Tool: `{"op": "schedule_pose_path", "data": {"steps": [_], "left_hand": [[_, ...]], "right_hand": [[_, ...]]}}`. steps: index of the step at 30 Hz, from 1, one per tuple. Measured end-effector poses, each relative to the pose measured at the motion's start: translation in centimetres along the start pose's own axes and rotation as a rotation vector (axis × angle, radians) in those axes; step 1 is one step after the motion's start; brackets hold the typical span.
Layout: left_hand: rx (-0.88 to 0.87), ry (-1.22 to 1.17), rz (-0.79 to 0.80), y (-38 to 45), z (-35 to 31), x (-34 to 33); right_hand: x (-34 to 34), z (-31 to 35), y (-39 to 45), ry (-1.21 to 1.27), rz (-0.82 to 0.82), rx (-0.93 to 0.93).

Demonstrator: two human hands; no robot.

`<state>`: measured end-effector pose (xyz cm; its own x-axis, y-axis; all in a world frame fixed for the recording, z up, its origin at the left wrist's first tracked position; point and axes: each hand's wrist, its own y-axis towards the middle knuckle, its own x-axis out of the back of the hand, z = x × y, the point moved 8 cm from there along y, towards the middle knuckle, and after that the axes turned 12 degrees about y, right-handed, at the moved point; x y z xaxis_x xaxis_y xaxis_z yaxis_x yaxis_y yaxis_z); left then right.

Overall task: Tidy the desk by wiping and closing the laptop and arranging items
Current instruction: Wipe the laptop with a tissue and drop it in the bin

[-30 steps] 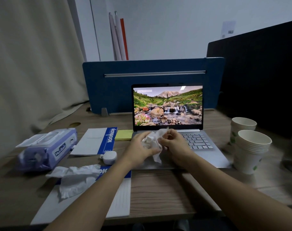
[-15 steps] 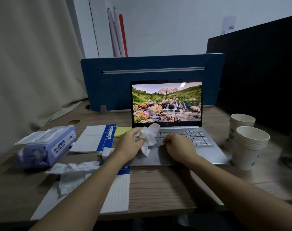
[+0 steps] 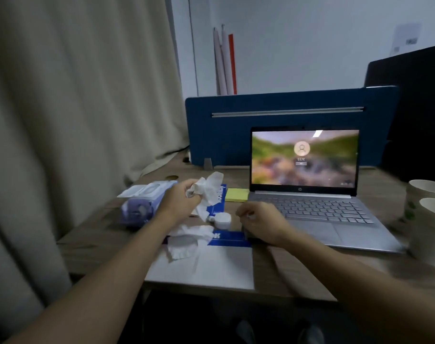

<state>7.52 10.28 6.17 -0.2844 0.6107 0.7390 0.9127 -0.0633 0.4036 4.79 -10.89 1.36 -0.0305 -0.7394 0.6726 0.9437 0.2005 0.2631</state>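
head view: only view, blurred by motion.
left hand (image 3: 180, 198): raised over the desk's left part, fingers closed on a crumpled white wipe (image 3: 206, 191); wipe is off the laptop, above the notebooks.
right hand (image 3: 260, 223): low at the laptop's front-left corner, fingers curled narrow; cannot tell if they pinch anything, too blurred.
laptop (image 3: 308, 194): open, on the desk (image 3: 107, 234) right of centre, screen lit with a login page, keyboard bare.
step in hand: judged as end of the wiping part, wipe being carried off to the left, likely toward the used wipe (image 3: 186, 240) lying on the near notebook (image 3: 211, 266).
next move calls for: drop the wipe with the other one, then both hands free to fold the lid down; lid not yet shut.
left to do: close laptop, arrange notebooks, sticky notes (image 3: 237, 195), small white case (image 3: 222, 220), paper cups (image 3: 428, 219).
wipes pack (image 3: 143, 202): purple, flap lid open, far left; brand print too blurred to read here.
writing: "EDY" under the user icon on screen; hp logo on the bezel below the screen; far notebook (image 3: 217, 201) blue band reads roughly "notebook", partly hidden.
wall label: white tag top right, unreadable.
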Motion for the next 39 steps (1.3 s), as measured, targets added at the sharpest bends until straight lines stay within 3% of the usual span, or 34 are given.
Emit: {"op": "schedule_pose_path", "data": {"steps": [8, 15, 19, 23, 25, 31, 35, 39], "left_hand": [[0.077, -0.010, -0.097, -3.7, 6.3, 7.0], [0.013, 0.000, -0.076, -4.9, 7.0, 7.6], [0.038, 0.022, -0.045, -4.6, 6.9, 6.2], [0.043, 0.022, -0.024, -3.7, 5.8, 4.2], [0.049, 0.005, -0.016, -3.2, 5.1, 3.0], [-0.019, -0.032, 0.007, -2.2, 1.3, -0.4], [-0.047, -0.142, 0.075, -1.9, -1.7, -3.0], [-0.072, -0.318, 0.148, -1.9, -4.9, -5.2]], "right_hand": [[-7.6, 6.4, 1.5, 0.082, 0.182, 0.082], [-10.5, 7.4, 1.8, 0.038, 0.222, 0.150], [-8.6, 5.6, 2.2, 0.279, 0.096, 0.044], [-5.3, 3.9, 2.2, 0.678, -0.062, -0.066], [-3.9, 3.4, 1.9, 0.745, -0.113, -0.076], [-1.7, 2.2, 0.9, 1.034, -0.132, -0.094], [0.0, 0.3, 0.4, 0.950, -0.185, -0.079], [2.7, -1.9, -0.4, 0.860, -0.358, -0.077]]}}
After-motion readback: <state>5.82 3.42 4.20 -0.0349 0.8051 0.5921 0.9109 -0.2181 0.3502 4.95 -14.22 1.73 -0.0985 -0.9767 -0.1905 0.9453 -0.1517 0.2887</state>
